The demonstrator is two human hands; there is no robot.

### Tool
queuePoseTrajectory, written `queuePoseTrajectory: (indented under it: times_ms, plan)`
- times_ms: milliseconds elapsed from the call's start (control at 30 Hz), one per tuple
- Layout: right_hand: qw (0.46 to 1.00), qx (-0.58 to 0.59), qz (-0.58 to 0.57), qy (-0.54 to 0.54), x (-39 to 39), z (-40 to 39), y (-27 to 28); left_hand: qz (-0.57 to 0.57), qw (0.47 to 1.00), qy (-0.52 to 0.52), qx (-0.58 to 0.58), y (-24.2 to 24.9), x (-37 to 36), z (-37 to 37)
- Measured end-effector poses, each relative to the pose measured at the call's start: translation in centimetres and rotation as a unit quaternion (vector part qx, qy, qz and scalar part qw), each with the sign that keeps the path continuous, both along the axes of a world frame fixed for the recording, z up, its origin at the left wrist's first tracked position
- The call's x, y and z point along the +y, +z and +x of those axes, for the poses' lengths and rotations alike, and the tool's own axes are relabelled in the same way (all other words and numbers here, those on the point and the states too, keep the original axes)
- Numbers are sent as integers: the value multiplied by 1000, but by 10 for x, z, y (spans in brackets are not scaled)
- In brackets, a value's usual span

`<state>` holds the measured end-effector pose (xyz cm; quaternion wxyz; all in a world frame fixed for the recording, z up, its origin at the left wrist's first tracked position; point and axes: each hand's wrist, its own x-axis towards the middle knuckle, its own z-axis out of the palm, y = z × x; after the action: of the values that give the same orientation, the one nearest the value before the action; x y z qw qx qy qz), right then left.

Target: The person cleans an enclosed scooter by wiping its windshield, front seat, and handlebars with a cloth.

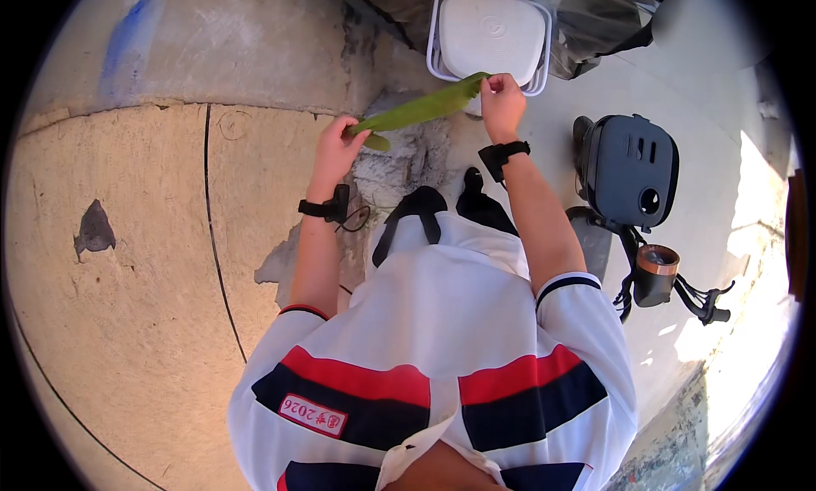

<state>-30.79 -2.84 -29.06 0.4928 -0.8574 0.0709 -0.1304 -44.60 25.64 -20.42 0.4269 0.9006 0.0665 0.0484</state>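
Note:
A long, flat green strip (425,109), either a leaf or cloth, is stretched between my two hands at a slant. My left hand (337,151) pinches its lower end between thumb and fingers, and a short green flap hangs below that grip. At the other end, close to the white container, my right hand (503,104) has its fingers closed on the strip. Black bands with small boxes and cables sit on both wrists.
A white lidded container (493,34) stands ahead, beside dark plastic sheeting (599,24). On the right are a dark grey slotted box (636,170) and a copper-rimmed cup-shaped part (656,274) by black handlebars. Cracked concrete (127,321) lies left; a rough stone block (399,164) is below the strip.

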Motion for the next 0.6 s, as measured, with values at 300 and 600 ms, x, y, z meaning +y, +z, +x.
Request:
queuePoseTrajectory:
  times_ms: [300, 600]
  plan:
    - [982, -176, 43, -59, -17, -59, 53, -3, 993, -59, -99, 28, -8, -36]
    - [959, -268, -34, -80, -25, -211, 105, -18, 984, -87, -155, 11, 14, -133]
